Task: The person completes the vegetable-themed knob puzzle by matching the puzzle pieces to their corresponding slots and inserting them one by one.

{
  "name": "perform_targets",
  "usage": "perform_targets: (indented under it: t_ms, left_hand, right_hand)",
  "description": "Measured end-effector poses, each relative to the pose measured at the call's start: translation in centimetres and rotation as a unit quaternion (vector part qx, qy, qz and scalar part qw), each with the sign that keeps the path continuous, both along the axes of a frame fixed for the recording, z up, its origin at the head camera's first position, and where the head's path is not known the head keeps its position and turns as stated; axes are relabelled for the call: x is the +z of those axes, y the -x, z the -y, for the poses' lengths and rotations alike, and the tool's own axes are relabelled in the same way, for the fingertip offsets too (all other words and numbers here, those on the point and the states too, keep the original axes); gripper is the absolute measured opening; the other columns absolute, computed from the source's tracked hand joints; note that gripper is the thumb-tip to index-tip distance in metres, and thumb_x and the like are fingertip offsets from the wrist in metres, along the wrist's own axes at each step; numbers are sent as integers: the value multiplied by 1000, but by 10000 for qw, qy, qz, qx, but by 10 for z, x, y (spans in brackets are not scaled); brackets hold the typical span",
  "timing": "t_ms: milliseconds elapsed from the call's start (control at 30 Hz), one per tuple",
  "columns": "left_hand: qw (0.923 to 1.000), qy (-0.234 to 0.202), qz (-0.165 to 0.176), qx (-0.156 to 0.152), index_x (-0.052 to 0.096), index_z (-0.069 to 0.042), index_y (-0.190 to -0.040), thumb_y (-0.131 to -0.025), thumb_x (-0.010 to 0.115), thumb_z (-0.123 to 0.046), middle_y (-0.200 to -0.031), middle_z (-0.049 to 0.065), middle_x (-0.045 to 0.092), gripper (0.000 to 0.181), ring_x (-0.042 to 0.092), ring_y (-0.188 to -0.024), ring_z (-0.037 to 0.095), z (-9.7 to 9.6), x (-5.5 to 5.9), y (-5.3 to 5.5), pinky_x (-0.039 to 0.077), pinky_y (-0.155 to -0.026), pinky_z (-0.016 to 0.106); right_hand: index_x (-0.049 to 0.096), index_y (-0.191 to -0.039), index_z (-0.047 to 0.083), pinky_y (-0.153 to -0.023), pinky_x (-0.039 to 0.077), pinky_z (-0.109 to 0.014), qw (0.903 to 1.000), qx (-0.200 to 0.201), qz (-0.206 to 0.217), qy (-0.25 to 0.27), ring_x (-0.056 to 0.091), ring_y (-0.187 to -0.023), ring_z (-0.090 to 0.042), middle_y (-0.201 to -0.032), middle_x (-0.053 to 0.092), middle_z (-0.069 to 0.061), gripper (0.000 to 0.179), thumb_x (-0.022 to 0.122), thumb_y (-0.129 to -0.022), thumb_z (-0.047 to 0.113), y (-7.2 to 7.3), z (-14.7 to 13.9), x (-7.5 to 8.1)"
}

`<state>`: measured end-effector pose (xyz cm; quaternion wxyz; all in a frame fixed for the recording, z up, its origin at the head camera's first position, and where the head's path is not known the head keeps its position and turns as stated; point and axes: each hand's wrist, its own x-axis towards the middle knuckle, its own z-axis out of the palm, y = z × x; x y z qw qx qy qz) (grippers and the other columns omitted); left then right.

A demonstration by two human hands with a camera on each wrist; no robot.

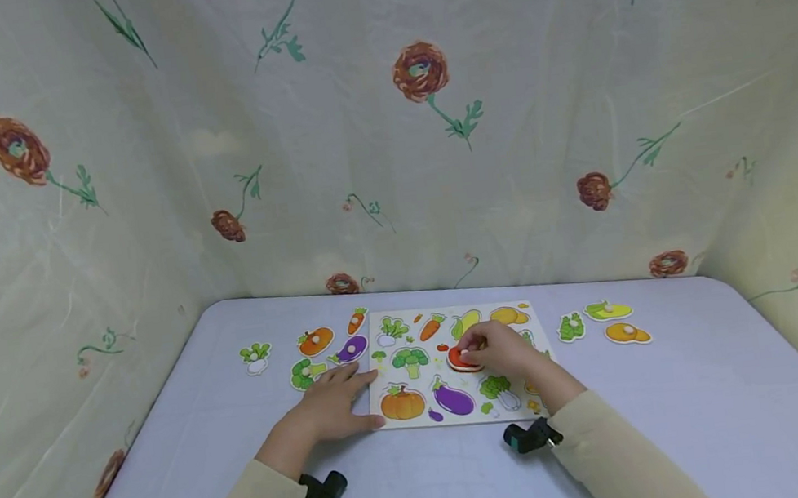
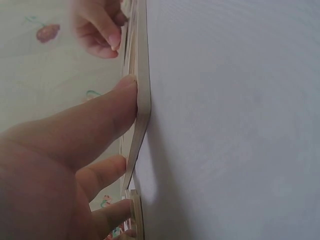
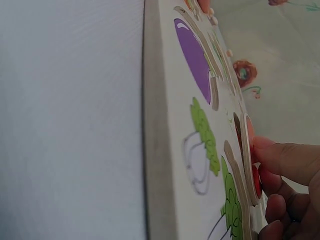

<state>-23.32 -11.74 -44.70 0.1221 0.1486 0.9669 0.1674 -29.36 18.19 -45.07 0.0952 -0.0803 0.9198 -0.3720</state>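
A wooden vegetable puzzle board (image 1: 384, 375) lies flat on the white table. Above its tomato space, my right hand (image 1: 502, 350) pinches a red tomato puzzle piece (image 1: 462, 359) between thumb and fingers. In the right wrist view the tomato piece (image 3: 247, 162) stands tilted against the board's face, its far side hidden. My left hand (image 1: 332, 409) rests with fingers spread at the board's left edge. Its thumb touches the edge of the board (image 2: 144, 65) in the left wrist view, and its fingertips reach near a broccoli piece (image 1: 305, 375) and an eggplant piece (image 1: 350, 349).
Left of the board lie a pumpkin piece (image 1: 316, 341), a carrot piece (image 1: 356, 320) and a white radish piece (image 1: 255, 359). To the right are a leafy green piece (image 1: 571, 328), a corn piece (image 1: 608, 310) and a potato piece (image 1: 628, 333). Flowered cloth (image 1: 396, 225) surrounds the table.
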Motion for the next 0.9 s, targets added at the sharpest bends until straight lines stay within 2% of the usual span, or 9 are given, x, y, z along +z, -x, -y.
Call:
perform_targets:
  t_ms: [600, 900]
  left_hand:
    - [10000, -33, -36, 31, 47, -24, -151, -84, 74, -53, -161, 12, 31, 78, 23, -148, 42, 0, -4, 0, 25, -112, 68]
    - [10000, -37, -16, 59, 47, -24, -151, -84, 75, -52, -161, 12, 31, 78, 22, -148, 42, -1, 1, -3, 24, -112, 68]
  right_hand:
    - [72, -97, 11, -70, 44, -30, 10000, 13, 56, -50, 52, -81, -18, -87, 59, -3, 4, 73, -93, 12, 3, 0, -7]
    - [73, -99, 12, -71, 44, -29, 9999, 1, 113, -35, 53, -82, -19, -89, 61, -2, 6, 73, -93, 13, 2, 0, -7]
